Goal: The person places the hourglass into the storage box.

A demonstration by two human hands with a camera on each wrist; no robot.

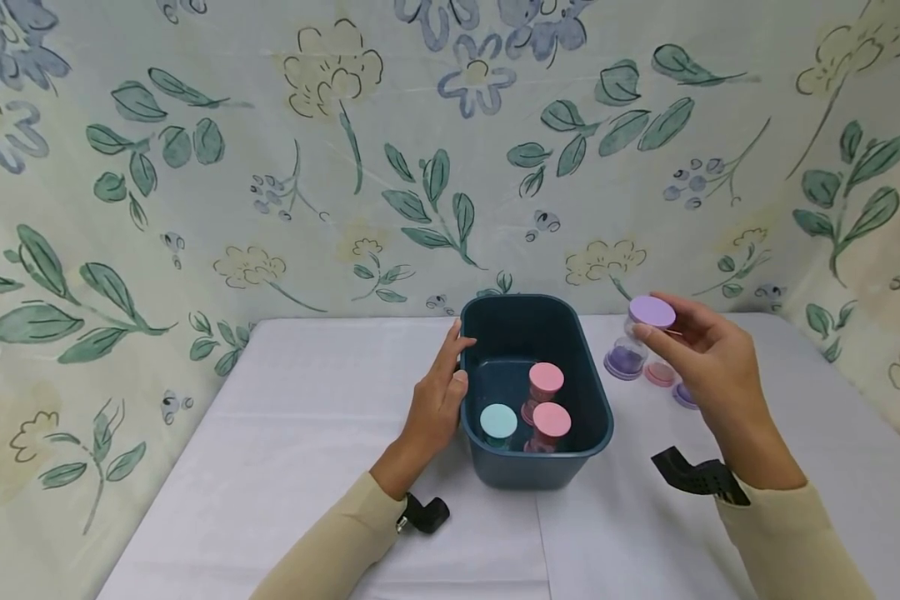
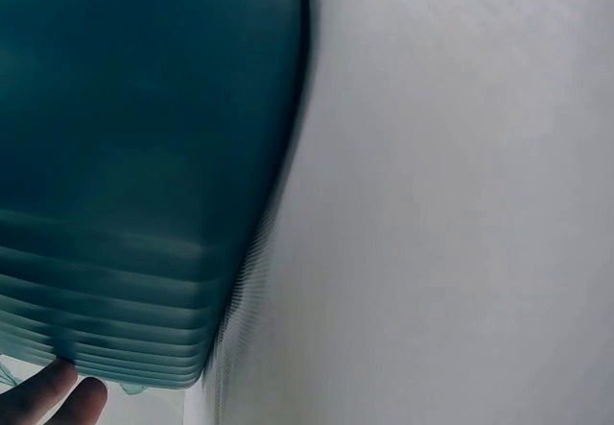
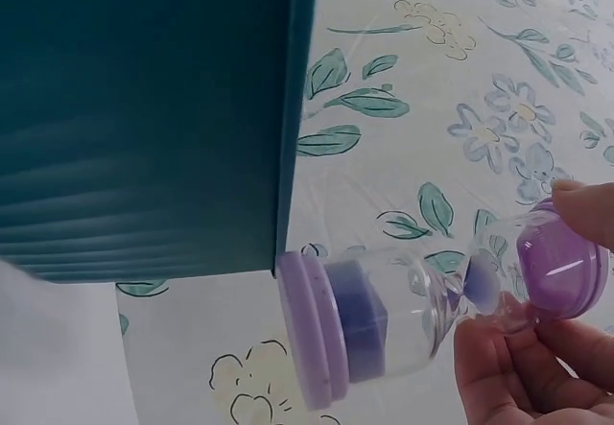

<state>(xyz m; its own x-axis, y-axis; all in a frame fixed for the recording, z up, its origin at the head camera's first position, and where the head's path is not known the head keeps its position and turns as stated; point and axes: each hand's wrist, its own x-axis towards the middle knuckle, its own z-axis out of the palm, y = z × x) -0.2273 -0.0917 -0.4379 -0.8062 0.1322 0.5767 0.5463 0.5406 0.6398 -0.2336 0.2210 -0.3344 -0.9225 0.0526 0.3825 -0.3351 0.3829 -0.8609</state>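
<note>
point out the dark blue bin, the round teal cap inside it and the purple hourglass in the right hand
Dark blue bin [image 1: 528, 473], head view: outer front wall
Teal cap [image 1: 498, 422], head view: top face
Purple hourglass [image 3: 413, 302], right wrist view: clear bulb

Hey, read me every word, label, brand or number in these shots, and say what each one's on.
There are none I can read.
The dark teal bin and the purple-capped hourglass in the right hand show no lettering.
The backdrop carries only printed plants.
Any marking on the black wrist device is too small to read.
</note>
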